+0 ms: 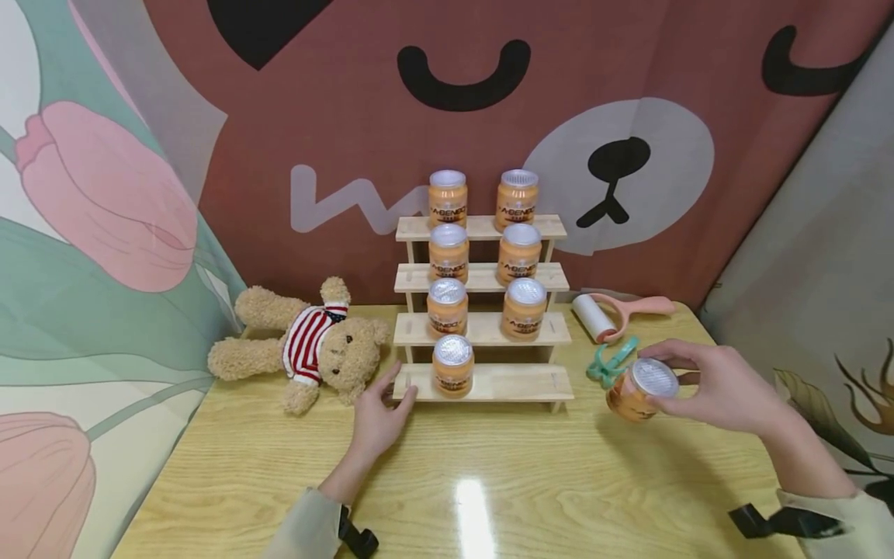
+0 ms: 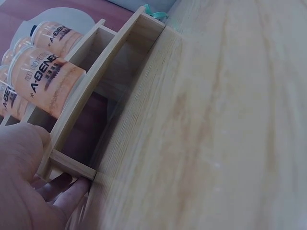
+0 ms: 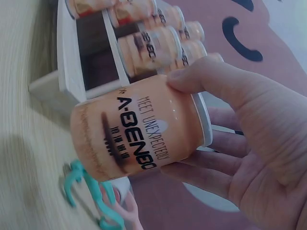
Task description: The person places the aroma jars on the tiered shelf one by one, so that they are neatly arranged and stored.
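My right hand (image 1: 722, 384) grips an orange jar (image 3: 139, 129) with a silvery lid, above the table right of a stepped wooden rack (image 1: 520, 380). The jar tilts in the right wrist view, its A-BENBO label facing the camera. My left hand (image 1: 380, 415) holds the left end of the rack's lowest step. In the left wrist view the thumb lies along the step's top while fingers (image 2: 72, 194) reach beneath it. Matching jars stand in pairs on the upper three steps; a single jar (image 1: 452, 369) stands on the lowest step, left of its middle.
A teddy bear (image 1: 307, 345) in a striped shirt lies left of the rack. On the right are a lint roller (image 1: 597, 317) with a pink handle and a green clip-like object (image 1: 611, 363), partly behind the held jar. A printed curtain (image 1: 349, 116) hangs behind the table.
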`<state>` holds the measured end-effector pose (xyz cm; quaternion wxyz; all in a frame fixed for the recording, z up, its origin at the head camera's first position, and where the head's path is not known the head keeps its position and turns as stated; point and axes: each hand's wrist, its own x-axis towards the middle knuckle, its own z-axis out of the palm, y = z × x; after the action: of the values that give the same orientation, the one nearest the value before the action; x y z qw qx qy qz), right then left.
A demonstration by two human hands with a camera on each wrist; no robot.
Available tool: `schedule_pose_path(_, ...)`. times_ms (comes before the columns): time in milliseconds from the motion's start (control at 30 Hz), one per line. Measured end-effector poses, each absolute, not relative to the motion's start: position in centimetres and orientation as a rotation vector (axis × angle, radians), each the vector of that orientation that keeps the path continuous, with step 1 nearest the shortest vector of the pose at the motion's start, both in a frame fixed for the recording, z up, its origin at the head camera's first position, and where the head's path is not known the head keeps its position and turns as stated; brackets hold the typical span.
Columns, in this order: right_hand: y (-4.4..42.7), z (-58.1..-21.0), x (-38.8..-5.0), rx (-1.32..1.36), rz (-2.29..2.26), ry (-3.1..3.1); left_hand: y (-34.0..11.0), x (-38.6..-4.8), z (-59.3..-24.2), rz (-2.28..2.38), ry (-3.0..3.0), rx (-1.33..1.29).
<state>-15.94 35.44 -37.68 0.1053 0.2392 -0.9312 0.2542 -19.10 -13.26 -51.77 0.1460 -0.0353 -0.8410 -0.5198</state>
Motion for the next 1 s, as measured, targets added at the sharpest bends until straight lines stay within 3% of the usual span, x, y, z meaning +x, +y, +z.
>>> schedule_pose_path(1000,24.4,-38.6,-20.3,0.478,0.896,-2.622,-13.3,-19.0,-51.7,-1.518,-2.433,-0.093)
